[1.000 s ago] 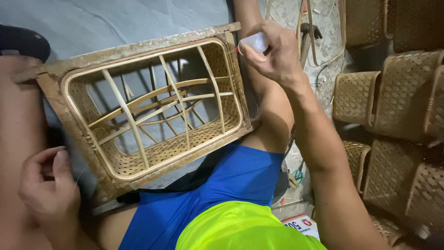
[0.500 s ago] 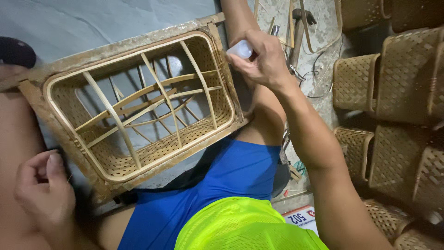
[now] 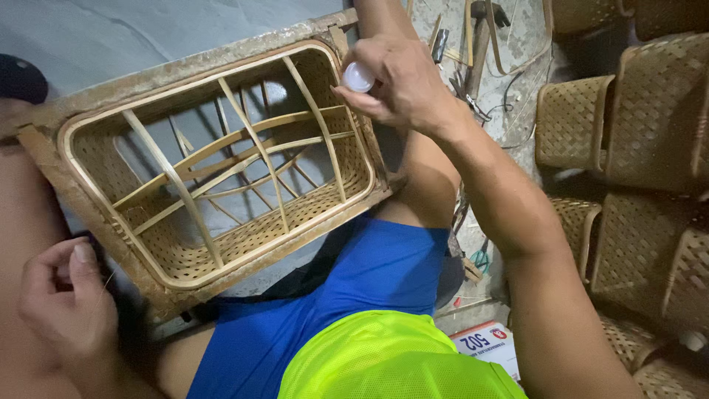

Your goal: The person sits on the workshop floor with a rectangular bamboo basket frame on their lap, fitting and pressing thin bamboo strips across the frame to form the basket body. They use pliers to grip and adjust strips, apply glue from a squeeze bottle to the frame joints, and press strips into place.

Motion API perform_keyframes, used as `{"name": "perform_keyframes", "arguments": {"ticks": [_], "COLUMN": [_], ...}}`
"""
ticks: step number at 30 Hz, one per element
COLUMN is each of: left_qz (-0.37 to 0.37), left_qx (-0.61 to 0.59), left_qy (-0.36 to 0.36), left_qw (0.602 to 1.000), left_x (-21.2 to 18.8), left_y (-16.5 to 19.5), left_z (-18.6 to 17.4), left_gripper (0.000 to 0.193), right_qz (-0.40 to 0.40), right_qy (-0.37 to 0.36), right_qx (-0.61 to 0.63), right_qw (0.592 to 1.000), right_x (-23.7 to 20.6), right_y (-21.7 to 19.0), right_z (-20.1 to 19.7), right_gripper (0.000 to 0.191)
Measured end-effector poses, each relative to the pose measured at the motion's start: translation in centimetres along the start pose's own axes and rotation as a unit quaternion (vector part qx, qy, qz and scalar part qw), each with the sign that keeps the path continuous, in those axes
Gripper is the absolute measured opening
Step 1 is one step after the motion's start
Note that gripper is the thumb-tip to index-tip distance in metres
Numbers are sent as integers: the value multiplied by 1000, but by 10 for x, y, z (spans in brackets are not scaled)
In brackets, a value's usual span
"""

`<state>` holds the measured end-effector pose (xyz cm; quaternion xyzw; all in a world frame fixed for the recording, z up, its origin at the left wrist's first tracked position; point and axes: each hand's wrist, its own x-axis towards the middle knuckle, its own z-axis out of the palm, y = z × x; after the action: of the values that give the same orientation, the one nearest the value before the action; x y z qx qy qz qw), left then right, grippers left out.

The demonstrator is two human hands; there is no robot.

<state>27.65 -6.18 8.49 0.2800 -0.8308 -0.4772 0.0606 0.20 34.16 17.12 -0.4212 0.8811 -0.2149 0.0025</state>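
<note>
Right hand (image 3: 402,85) now lower than half second ago, over basket's far right corner, fingers clamped on small white cap-like object (image 3: 359,77). Left hand (image 3: 63,307) unchanged at near left corner, fingers curled together, pinching thin strand; not touching frame. Woven bamboo basket (image 3: 221,159) in wooden frame rests tilted across lap, open side up. Stacked woven baskets (image 3: 635,125) crowd right edge; tools (image 3: 473,44) litter floor between. Open floor beyond frame's far edge.

Right hand (image 3: 402,85) with small white bottle (image 3: 358,77) shifted from beyond the woven bamboo basket (image 3: 221,166) corner to over its rim, left hand (image 3: 63,303) drifted slightly farther from basket.
</note>
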Motion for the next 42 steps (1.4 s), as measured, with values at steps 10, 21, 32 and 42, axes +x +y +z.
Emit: {"name": "perform_keyframes", "arguments": {"ticks": [10,21,32,42], "left_qz": [-6,4,-11,11], "left_qx": [-35,-28,-29,-31], "left_qy": [8,0,6,0], "left_qw": [999,1000,1000,999], "left_x": [-1,-4,-5,-6], "left_y": [-7,-13,-1,-8], "left_z": [-3,-4,-2,-2], "left_gripper": [16,15,15,17], "right_qz": [-2,9,5,12], "right_qy": [-24,-49,-45,-73], "right_qx": [-53,-23,6,26], "right_qw": [998,999,999,997], "right_x": [-8,-21,-23,-34], "right_y": [-1,2,-9,-7], "right_z": [-7,3,-12,1], "right_gripper": [31,33,25,30]}}
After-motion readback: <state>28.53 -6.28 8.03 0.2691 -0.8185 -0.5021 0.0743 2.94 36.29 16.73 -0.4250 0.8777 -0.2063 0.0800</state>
